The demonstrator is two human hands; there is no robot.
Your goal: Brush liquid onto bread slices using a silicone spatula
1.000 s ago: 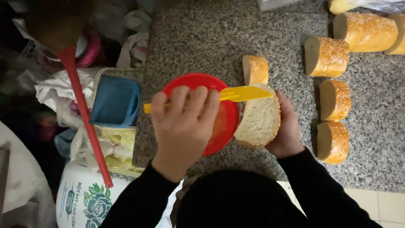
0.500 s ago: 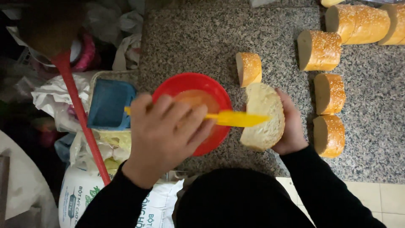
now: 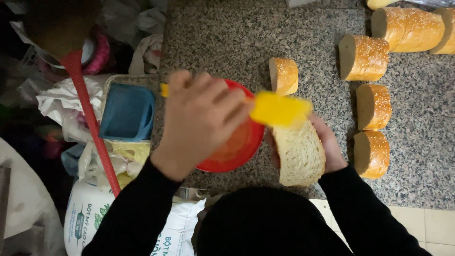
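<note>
Head view, left hand [image 3: 201, 121] gripping yellow spatula [image 3: 279, 110], blade now blurred, shifted up onto split bread [image 3: 298, 154], right hand [image 3: 327, 144] clasping bread, red bowl [image 3: 237, 147] on bench [image 3: 227, 42].

Left hand [image 3: 201, 121] fisted, knuckles up, centre-left; right hand [image 3: 327, 144] cupped, palm leftward, just right; both forearms black-sleeved.

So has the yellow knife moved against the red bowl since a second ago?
Yes. The yellow knife blade has swung down from the red bowl rim's top edge onto the held bread slice.
</note>
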